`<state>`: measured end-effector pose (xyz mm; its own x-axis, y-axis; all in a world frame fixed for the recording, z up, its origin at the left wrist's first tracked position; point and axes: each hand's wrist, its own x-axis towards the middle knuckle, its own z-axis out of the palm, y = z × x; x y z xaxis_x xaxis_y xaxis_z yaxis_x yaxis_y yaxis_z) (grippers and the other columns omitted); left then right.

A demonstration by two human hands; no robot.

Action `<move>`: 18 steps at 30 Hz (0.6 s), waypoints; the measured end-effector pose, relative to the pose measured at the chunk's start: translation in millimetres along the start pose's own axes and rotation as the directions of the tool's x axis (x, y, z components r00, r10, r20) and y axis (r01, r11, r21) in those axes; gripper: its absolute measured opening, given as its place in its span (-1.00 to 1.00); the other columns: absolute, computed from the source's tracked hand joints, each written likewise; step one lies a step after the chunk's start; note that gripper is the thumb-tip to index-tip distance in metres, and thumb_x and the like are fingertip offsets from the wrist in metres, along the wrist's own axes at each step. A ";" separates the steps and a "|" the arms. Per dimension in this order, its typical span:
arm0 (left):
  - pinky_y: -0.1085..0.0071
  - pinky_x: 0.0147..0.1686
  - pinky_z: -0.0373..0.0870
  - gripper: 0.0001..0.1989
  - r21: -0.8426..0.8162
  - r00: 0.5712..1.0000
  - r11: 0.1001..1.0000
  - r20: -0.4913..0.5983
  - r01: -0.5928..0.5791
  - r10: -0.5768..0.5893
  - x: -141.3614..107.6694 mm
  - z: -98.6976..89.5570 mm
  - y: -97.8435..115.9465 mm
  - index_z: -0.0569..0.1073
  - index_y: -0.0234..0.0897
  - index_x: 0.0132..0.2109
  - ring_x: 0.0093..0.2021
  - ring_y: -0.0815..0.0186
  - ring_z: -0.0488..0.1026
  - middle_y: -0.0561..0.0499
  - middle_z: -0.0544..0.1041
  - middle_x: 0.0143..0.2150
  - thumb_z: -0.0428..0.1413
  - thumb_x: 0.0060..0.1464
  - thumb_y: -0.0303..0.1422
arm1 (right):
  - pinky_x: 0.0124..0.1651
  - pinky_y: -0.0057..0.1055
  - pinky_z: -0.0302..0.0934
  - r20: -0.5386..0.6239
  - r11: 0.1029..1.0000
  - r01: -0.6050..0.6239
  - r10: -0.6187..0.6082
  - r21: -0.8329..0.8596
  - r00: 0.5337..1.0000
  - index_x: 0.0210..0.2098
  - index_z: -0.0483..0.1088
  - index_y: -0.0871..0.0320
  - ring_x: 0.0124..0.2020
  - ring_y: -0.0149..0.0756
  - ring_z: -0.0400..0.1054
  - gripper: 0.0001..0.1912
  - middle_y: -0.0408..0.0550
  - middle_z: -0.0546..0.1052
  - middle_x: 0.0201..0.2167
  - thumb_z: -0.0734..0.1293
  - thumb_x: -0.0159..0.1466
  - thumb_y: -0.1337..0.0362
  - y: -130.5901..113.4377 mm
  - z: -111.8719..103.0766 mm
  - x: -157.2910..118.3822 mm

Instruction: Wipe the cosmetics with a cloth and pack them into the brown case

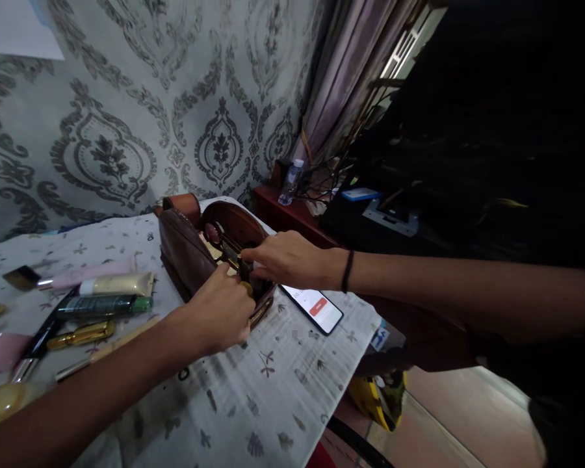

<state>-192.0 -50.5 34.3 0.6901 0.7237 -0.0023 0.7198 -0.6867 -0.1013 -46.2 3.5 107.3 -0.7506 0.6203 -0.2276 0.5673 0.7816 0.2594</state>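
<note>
A brown leather bag point(188, 250) stands unzipped on the patterned cloth, with gold-coloured and dark items inside. My left hand point(224, 304) is closed at the bag's near side, its fingertips hidden in the opening. From the right, my right hand point(286, 259) reaches over the bag's rim with its fingers bent together at the contents. What either hand grips is too hidden to make out. Beside the bag, partly under my right hand, lies a phone point(318, 307) with its screen lit.
Left of the bag lie a makeup brush point(22, 278), a cream tube point(119, 285), a dark green tube point(102, 305) and a gold tube point(82, 335). A plastic bottle point(291, 182) stands on the red surface behind. The table's edge drops off at right.
</note>
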 end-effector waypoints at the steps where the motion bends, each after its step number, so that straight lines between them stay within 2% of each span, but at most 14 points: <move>1: 0.02 -0.01 0.25 -0.76 0.000 1.000 1.000 0.008 -0.003 0.003 -0.2 0.0 0.1 0.60 -0.30 -0.31 -0.26 0.07 0.56 -0.15 0.65 -0.33 0.09 0.14 -0.28 | -0.35 -0.43 0.08 0.001 1.000 0.011 -0.011 -0.028 1.000 0.00 0.47 0.15 -0.19 -0.21 0.47 -0.75 0.08 0.58 -0.21 0.29 0.38 0.24 -0.8 -1.8 -0.4; 5: 0.04 0.00 0.23 -0.76 0.008 1.000 1.000 0.010 0.004 -0.004 0.4 4.6 0.9 0.60 -0.28 -0.37 -0.28 0.11 0.54 -0.11 0.62 -0.42 0.11 0.13 -0.26 | -0.32 -0.39 0.15 0.008 0.983 0.132 -0.132 -0.124 0.991 -0.16 0.51 0.25 -0.11 -0.18 0.39 -0.79 0.17 0.47 -0.06 0.25 0.40 0.32 0.6 -7.8 -3.1; 8: 0.07 0.01 0.22 -0.77 0.023 0.999 1.000 -0.028 0.020 -0.019 1.3 10.7 1.2 0.60 -0.26 -0.40 -0.31 0.15 0.52 -0.08 0.60 -0.46 0.13 0.11 -0.25 | -0.28 -0.35 0.17 0.008 0.952 0.273 -0.275 -0.135 0.961 -0.25 0.50 0.30 -0.17 -0.23 0.35 -0.76 0.13 0.46 -0.14 0.20 0.41 0.43 6.0 -2.2 -3.5; 11: 0.10 -0.04 0.23 -0.75 0.036 0.998 0.999 -0.057 0.016 -0.014 1.4 14.0 0.6 0.59 -0.24 -0.44 -0.33 0.17 0.51 -0.06 0.60 -0.48 0.13 0.11 -0.24 | -0.22 -0.34 0.18 -0.053 0.928 0.356 -0.363 -0.105 0.930 -0.32 0.48 0.30 -0.22 -0.25 0.32 -0.75 0.09 0.47 -0.23 0.19 0.41 0.46 17.0 12.3 -0.1; 15: 0.15 -0.13 0.23 -0.73 0.061 0.997 0.998 -0.081 -0.005 0.010 1.2 13.9 -0.6 0.57 -0.23 -0.48 -0.36 0.19 0.50 -0.06 0.58 -0.52 0.13 0.11 -0.23 | -0.25 -0.36 0.13 -0.147 0.959 0.284 -0.283 -0.011 0.948 -0.32 0.46 0.29 -0.29 -0.29 0.29 -0.76 0.06 0.47 -0.29 0.21 0.42 0.39 32.6 34.5 4.7; 18: 0.16 -0.14 0.22 -0.73 0.079 0.995 0.997 -0.095 0.001 0.007 0.8 13.9 -0.5 0.57 -0.23 -0.47 -0.35 0.18 0.51 -0.05 0.58 -0.51 0.14 0.11 -0.22 | -0.24 -0.34 0.09 -0.228 0.968 0.252 -0.246 0.001 0.942 -0.26 0.46 0.28 -0.29 -0.27 0.28 -0.75 0.06 0.48 -0.30 0.19 0.44 0.35 35.6 46.3 3.5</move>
<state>-192.8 -48.7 20.6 0.6988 0.7095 0.0912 0.7123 -0.6785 -0.1796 -12.9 36.5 72.2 -0.9238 0.3775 -0.0645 0.3596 0.9130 0.1928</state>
